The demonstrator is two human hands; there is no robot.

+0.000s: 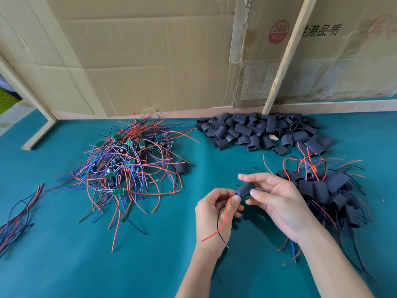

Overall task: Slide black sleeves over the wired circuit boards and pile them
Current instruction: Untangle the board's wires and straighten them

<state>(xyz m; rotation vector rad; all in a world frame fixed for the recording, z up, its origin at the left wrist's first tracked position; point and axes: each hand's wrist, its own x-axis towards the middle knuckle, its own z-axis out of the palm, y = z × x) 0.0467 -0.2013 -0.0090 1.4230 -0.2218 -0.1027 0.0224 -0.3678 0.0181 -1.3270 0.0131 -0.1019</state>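
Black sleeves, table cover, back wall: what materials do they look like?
Black sleeves: matte, thin-walled flexible tubing, flattened oval ends; likely heat-shrink plastic. Table cover: teal, non-glossy, uniform surface; looks like felt or a soft mat, unsure which. Back wall: brown corrugated cardboard, with creases, torn edge and tape.

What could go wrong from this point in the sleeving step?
The right hand pinches the black sleeve only at the fingertips, so it might slip off before it seats. The red and black wires dangling from the left hand could catch as the board is pulled through. One stray sleeve lies beside the unsleeved pile and might get tangled there.
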